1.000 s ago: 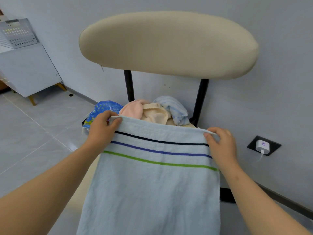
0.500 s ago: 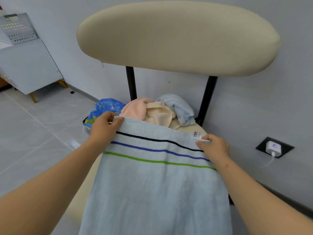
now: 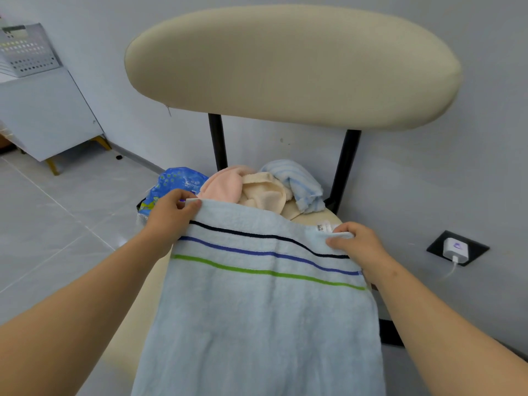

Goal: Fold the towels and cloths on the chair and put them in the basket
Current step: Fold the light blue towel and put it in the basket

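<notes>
I have the left hand (image 3: 171,215) and right hand (image 3: 357,244) each pinching a top corner of the striped towel (image 3: 265,310), spread over the chair (image 3: 291,67) ready for folding; crumpled cloths (image 3: 263,190) wait at twelve o'clock.

The light blue towel (image 3: 257,324) is soft terry cloth with a rough, looped pile. The small cloths (image 3: 263,192) look like the same fluffy cloth. The chair backrest (image 3: 291,67) is smooth, matt beige upholstery, carried by matt black metal posts (image 3: 217,141). The blue bag (image 3: 174,181) is glossy, crinkled plastic. The floor tiles (image 3: 57,224) are smooth and shine a little, the charger (image 3: 455,248) is glossy white plastic
</notes>
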Demonstrator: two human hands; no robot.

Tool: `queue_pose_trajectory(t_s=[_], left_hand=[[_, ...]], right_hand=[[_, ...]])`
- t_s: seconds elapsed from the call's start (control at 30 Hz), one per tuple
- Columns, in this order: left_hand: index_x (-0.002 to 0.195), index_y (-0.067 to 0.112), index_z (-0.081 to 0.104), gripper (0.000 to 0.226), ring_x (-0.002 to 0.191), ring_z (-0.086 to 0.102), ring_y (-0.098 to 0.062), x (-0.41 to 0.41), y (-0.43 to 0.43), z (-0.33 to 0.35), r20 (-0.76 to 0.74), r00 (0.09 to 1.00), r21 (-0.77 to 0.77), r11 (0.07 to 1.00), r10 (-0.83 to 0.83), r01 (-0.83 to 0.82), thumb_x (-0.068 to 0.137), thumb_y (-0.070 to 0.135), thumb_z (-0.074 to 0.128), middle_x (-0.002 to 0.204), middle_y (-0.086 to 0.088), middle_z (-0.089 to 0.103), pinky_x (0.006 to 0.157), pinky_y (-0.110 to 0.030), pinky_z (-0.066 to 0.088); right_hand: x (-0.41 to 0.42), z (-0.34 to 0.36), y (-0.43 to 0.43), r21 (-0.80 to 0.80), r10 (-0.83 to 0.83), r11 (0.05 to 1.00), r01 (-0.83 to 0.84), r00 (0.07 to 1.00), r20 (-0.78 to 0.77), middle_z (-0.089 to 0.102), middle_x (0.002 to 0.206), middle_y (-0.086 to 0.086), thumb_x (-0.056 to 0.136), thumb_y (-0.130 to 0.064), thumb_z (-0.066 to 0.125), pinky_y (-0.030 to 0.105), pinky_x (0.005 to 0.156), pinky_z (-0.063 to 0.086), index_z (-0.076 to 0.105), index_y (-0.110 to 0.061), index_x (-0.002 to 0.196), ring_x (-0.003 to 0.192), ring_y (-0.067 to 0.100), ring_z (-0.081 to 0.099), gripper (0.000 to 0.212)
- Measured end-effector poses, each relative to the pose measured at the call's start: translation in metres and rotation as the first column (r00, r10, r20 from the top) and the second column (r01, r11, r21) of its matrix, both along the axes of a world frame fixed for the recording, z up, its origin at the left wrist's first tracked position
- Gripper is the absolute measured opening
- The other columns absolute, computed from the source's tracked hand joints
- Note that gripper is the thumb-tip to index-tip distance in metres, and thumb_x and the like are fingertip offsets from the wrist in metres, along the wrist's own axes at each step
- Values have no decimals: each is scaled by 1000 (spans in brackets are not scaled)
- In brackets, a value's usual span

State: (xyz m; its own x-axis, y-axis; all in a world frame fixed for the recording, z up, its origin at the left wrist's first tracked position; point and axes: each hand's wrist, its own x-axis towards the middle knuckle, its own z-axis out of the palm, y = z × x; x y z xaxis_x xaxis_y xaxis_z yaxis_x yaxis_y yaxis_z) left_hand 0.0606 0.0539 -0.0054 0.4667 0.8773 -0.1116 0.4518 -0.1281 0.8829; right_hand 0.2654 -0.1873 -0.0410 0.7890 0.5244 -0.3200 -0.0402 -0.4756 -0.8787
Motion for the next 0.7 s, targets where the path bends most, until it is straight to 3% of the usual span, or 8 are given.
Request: queue_pose_trajectory(t_s=[0.07,0.17,0.27,0.37,0.47,0.53,0.57,0.7], left_hand=[[80,25,56,11,76,53,-20,-1,1,1,10,1000,1,1000,2,-2,91,24,57,83,-2,58,70,-32,46],[79,26,56,13,75,52,-18,-2,3,3,28,999,27,999,33,-34,91,23,57,82,1,58,73,-34,45],[78,27,55,14,72,51,-14,-1,7,1,46,996,44,996,79,-81,91,25,55,81,5,57,72,-33,44],[82,23,57,9,73,51,-15,2,9,-5,37,995,44,995,90,-91,91,25,56,78,4,56,70,-30,42],[86,20,58,8,71,51,-15,2,12,-8,8,998,29,997,65,-66,91,25,56,77,3,56,67,-29,43],[83,22,58,9,70,51,-13,3,13,-8,9,998,32,997,63,-63,91,26,56,77,3,56,67,-29,43],[84,22,58,9,70,51,-13,4,12,-7,13,998,33,997,64,-64,92,25,56,77,3,56,67,-29,43],[87,20,58,8,72,52,-16,3,9,-7,18,997,22,997,69,-70,92,26,56,80,1,57,68,-30,44]], right_hand=[[-2,-3,1,50,-58,997,56,997,44,58,79,1,81,-7,68,28,63,45,57,-14,75,72,17,52,14],[0,1,4,175,-177,971,162,981,74,59,77,-1,82,-12,69,34,72,49,58,-22,73,74,18,54,17],[9,2,15,284,-224,943,175,963,150,57,75,-5,82,-11,69,25,68,46,56,-24,71,69,12,52,22],[17,-17,29,49,-86,996,75,954,286,59,85,-2,78,-15,72,29,79,45,53,-29,68,86,19,56,25],[25,-31,35,-320,106,947,18,925,365,58,110,-1,78,-28,72,33,93,38,60,-30,94,115,26,46,19],[32,-29,36,-340,123,940,-23,953,278,55,115,0,79,-31,72,34,96,39,57,-31,111,119,26,42,35],[34,-29,37,-315,110,949,-32,966,233,55,115,1,78,-31,72,36,96,41,56,-32,108,118,26,44,35],[30,-27,36,-337,143,940,-61,964,225,55,102,-2,80,-31,70,36,87,46,49,-31,77,106,26,53,21]])
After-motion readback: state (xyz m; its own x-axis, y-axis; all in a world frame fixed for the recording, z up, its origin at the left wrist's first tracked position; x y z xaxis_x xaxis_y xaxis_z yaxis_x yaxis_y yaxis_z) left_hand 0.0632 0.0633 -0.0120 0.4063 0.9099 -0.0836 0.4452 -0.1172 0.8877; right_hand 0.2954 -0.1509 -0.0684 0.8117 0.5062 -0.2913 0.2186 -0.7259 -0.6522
